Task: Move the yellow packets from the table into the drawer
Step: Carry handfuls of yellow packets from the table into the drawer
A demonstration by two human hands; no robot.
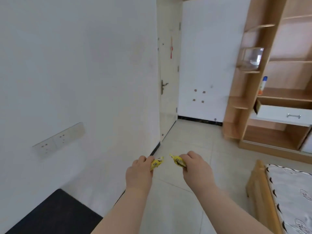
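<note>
Pinching 2 yellow packets [156, 163] [179, 162] — print unreadable.

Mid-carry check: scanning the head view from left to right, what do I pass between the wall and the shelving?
wall socket strip → left hand → left yellow packet → right yellow packet → right hand → open white drawer

Shelf unit [249, 65] was pale wood-grain, smooth, low sheen. Drawer [273, 113] in it had a smooth white front and a bright metal handle [293, 116]. Floor tiles [185, 141] left of the unit were glossy. Left yellow packet [157, 163] and right yellow packet [179, 162] looked like shiny plastic film. Table [55, 215], far left of the unit, was matt black.
</note>
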